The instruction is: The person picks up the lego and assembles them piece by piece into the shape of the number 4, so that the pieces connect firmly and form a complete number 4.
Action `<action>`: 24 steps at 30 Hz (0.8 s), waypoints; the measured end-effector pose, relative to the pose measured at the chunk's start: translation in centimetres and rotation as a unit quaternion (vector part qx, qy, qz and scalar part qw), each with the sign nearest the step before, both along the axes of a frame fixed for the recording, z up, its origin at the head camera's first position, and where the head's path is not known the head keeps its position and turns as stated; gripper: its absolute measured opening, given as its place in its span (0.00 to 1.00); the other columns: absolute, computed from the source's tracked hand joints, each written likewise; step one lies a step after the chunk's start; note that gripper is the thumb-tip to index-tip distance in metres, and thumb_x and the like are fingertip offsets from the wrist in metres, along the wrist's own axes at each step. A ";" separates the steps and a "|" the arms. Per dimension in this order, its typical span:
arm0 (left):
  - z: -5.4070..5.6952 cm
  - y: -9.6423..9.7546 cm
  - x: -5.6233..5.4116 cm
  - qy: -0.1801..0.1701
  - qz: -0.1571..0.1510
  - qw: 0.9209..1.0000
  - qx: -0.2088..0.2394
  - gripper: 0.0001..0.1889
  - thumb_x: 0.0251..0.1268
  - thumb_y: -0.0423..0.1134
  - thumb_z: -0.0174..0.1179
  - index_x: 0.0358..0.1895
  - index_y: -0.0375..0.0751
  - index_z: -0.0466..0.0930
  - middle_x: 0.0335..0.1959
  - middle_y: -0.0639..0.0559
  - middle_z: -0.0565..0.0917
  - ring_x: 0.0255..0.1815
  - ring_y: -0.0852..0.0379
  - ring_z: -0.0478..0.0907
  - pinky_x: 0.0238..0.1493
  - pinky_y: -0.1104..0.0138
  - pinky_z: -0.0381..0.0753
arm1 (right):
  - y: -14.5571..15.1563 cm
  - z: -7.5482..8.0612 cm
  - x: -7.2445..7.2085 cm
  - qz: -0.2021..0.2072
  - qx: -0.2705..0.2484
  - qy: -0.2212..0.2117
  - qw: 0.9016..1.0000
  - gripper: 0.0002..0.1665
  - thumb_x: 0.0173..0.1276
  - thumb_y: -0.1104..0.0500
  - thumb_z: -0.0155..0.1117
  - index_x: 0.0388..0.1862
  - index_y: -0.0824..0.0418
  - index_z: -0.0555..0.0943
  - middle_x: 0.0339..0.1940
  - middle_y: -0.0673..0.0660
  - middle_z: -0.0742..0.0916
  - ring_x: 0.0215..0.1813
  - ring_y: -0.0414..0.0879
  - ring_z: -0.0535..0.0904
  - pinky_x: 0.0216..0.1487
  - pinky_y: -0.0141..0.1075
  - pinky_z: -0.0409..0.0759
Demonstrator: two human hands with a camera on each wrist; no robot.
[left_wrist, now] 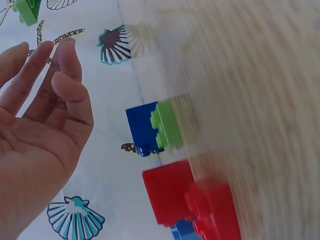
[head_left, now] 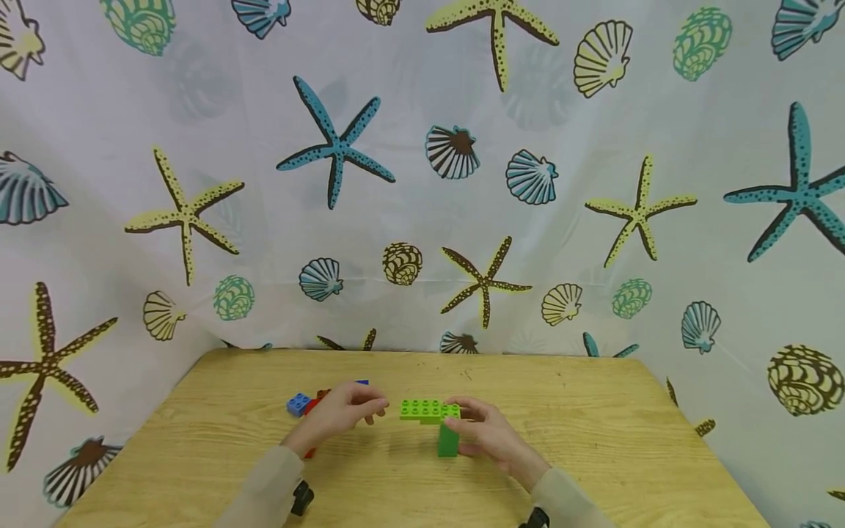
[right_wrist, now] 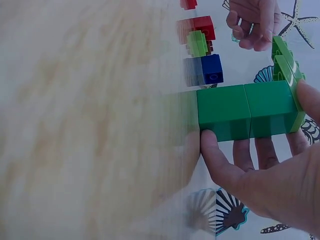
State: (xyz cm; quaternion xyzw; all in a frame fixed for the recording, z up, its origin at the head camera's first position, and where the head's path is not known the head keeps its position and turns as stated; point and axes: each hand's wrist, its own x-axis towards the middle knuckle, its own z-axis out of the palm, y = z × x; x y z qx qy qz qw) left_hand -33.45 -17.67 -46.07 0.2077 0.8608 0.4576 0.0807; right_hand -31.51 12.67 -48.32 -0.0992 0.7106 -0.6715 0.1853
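Note:
Near the table's middle, my right hand (head_left: 491, 433) grips an upright stack of dark green blocks (head_left: 448, 442). In the right wrist view two dark green blocks (right_wrist: 225, 112) make up the column, its base at the tabletop. Lime green bricks (head_left: 420, 409) cap the column and jut out to the left. The fingers of my right hand (right_wrist: 260, 185) lie along one side of the column, the thumb near the lime bricks. My left hand (head_left: 339, 411) hovers left of the jutting end, its fingers loosely bent and holding nothing; the left wrist view shows its palm (left_wrist: 40, 155).
Loose blocks lie behind and below my left hand: a light blue brick (head_left: 298, 404), red blocks (left_wrist: 167, 192), a dark blue block (left_wrist: 140, 130) and a lime brick (left_wrist: 170, 127). A curtain (head_left: 409, 213) printed with shells and starfish surrounds the wooden table (head_left: 581, 411).

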 end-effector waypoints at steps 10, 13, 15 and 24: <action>-0.4 -2.5 0.7 -0.009 0.000 1.000 -0.018 0.17 0.67 0.48 0.62 0.51 0.39 0.83 0.44 0.50 0.85 0.43 0.56 0.81 0.43 0.61 0.82 | 0.0 0.1 0.1 0.003 0.002 0.000 1.000 0.34 0.67 0.48 0.67 0.69 0.57 0.71 0.68 0.64 0.71 0.61 0.50 0.73 0.52 0.49 0.82; -0.1 -3.0 1.0 -0.004 -0.006 1.000 -0.020 0.15 0.66 0.44 0.64 0.49 0.37 0.84 0.45 0.48 0.85 0.45 0.56 0.80 0.46 0.62 0.81 | 0.0 0.1 -0.1 0.004 0.000 0.003 1.000 0.34 0.67 0.48 0.67 0.69 0.57 0.71 0.67 0.64 0.72 0.60 0.50 0.74 0.52 0.49 0.82; -0.1 -3.4 1.2 -0.002 -0.007 1.000 -0.021 0.14 0.66 0.42 0.64 0.49 0.37 0.84 0.46 0.46 0.85 0.45 0.56 0.80 0.47 0.62 0.81 | 0.0 0.1 -0.1 0.005 -0.001 0.005 1.000 0.34 0.67 0.48 0.67 0.69 0.57 0.71 0.67 0.64 0.71 0.61 0.50 0.73 0.52 0.49 0.82; -0.9 -5.6 1.5 -0.002 -0.014 1.000 -0.015 0.16 0.65 0.40 0.65 0.51 0.34 0.83 0.48 0.41 0.86 0.46 0.53 0.82 0.47 0.62 0.82 | 0.0 0.2 0.1 -0.002 0.012 -0.007 1.000 0.33 0.67 0.48 0.67 0.68 0.54 0.73 0.68 0.63 0.72 0.61 0.50 0.73 0.51 0.48 0.83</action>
